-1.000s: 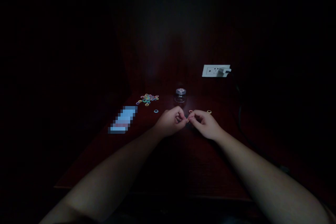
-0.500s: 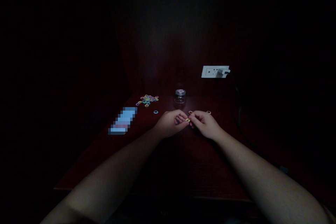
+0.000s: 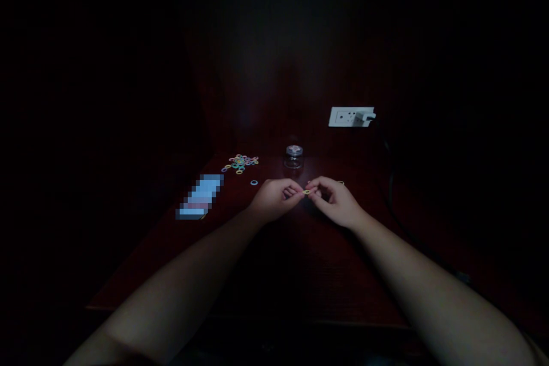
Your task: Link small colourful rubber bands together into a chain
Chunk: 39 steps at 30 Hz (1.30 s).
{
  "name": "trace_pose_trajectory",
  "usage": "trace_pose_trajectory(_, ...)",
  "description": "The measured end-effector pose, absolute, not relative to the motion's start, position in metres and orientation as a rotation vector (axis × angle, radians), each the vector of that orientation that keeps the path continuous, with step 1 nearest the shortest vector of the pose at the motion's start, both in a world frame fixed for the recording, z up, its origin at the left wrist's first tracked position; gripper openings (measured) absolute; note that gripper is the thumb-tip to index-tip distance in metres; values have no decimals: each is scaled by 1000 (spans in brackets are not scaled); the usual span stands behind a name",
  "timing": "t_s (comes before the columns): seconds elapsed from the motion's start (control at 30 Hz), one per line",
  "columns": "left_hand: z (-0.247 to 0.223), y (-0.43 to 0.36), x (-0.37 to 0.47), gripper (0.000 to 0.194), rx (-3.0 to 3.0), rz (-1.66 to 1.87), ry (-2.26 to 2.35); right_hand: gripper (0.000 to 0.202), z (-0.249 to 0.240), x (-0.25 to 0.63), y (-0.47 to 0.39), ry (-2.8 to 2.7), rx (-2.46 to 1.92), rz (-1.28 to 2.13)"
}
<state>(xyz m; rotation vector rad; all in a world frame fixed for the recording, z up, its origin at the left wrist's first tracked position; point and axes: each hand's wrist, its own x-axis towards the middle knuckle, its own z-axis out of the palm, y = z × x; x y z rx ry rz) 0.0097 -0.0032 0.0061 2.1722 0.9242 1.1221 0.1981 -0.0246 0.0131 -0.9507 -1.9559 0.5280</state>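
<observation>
Between the fingertips of both hands is a small yellow hair tie [image 3: 306,192], held just above the dark red table [image 3: 274,274]. My left hand [image 3: 277,199] pinches its left side, and my right hand [image 3: 332,200] pinches its right side. A second yellow band [image 3: 341,183] lies behind my right hand, partly covered by it. A blue hair tie [image 3: 254,182] lies by itself to the left of my left hand. Beyond the hands stands a clear jar [image 3: 294,158] with its lid on.
A loose pile of colourful hair ties [image 3: 241,163] lies at the back left. In front of it is a phone-like slab [image 3: 201,197], blurred out. On the back wall is a socket plate [image 3: 343,116] with a plug [image 3: 366,117], its cable [image 3: 391,183] running down the right side.
The yellow hair tie has turned between my fingertips and shows as a flat loop. Both hands have shifted slightly, and the pink band behind them is now mostly hidden.
</observation>
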Motion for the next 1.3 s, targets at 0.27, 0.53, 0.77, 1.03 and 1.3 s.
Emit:
trace_pose_trajectory(0.27,7,-3,10,17,2189,1098,930,12,12,199,-23,-2000,-960,444)
trace_pose_trajectory(0.53,8,-6,9,14,2217,1133,919,13,13,199,-23,-2006,-987,421)
trace_pose_trajectory(0.77,3,-2,10,13,2171,1081,940,12,12,200,-22,-1990,-982,437)
trace_pose_trajectory(1.03,3,-1,10,13,2142,1025,931,11,9,199,-20,-1939,-983,508)
trace_pose_trajectory(1.3,5,-4,11,14,2136,994,928,9,8,199,-21,-1865,-974,598)
